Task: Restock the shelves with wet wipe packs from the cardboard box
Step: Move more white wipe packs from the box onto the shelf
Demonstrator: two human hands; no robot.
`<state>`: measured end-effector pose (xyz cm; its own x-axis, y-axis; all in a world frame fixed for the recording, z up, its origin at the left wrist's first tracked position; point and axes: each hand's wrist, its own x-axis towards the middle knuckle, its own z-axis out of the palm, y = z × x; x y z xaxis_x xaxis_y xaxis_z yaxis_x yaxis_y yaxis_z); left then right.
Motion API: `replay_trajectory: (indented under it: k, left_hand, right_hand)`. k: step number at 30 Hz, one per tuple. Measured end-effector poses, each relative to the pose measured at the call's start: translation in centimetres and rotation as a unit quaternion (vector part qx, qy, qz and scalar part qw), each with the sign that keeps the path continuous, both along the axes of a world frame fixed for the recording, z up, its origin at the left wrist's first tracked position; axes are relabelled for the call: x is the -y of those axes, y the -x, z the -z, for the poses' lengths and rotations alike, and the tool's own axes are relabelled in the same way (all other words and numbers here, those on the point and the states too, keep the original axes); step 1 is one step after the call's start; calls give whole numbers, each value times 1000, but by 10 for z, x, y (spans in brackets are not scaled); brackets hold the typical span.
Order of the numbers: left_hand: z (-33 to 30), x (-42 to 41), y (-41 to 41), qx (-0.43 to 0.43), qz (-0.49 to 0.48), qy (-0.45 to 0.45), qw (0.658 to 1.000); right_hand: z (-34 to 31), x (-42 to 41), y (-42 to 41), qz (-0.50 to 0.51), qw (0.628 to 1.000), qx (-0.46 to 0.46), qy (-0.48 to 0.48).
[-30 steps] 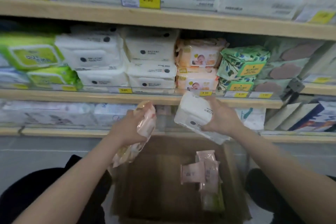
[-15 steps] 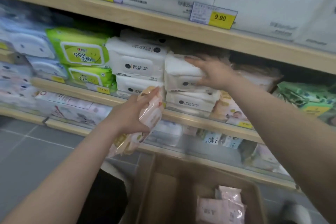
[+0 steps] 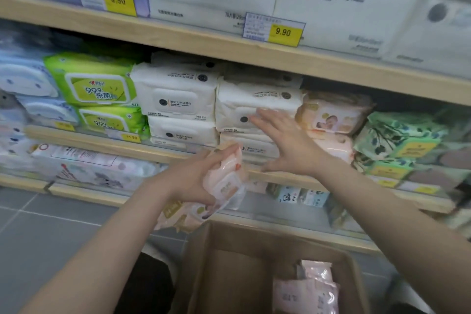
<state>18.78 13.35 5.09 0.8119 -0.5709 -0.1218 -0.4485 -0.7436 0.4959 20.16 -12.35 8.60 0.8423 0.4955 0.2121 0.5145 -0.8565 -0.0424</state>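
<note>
At frame centre the left hand [image 3: 196, 181] grips a soft, squashy peach wet wipe pack [image 3: 224, 186], best clasped across its middle, while the flat, open right hand [image 3: 290, 145] presses a white pack [image 3: 254, 107] on the shelf [image 3: 280, 176].

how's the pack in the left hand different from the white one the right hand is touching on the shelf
The peach pack is tinted pink-orange; the white pack is plain white with a dark dot. The peach pack is off the shelf, gripped by the left hand; the white pack sits stacked there, the right hand flat against it. Both are soft flip-lid packs.
</note>
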Motion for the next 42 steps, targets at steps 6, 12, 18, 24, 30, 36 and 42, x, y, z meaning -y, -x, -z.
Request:
replay_trajectory:
  k: [6, 12, 18, 24, 30, 36, 42]
  left_hand:
    - [-3, 36, 23, -36, 81, 33, 995]
    - [-5, 56, 30, -116, 78, 136, 981]
    - [-17, 69, 24, -41, -48, 257, 964]
    - [-16, 77, 8, -106, -116, 305, 939]
    - [-4, 81, 5, -215, -61, 314, 923]
    - [-7, 96, 5, -114, -91, 258, 955]
    - [-9, 118, 15, -73, -48, 195, 977]
  right_hand:
    - [37, 9, 53, 76, 905, -332, -256]
    - [42, 16, 75, 125, 827, -373, -402]
    - [24, 39, 88, 187, 796, -268, -508]
    - [12, 56, 97, 210, 765, -193, -577]
    - [23, 73, 98, 214, 733, -216, -608]
    - [24, 78, 100, 328, 874, -79, -350]
    - [44, 60, 102, 130, 991, 23, 6]
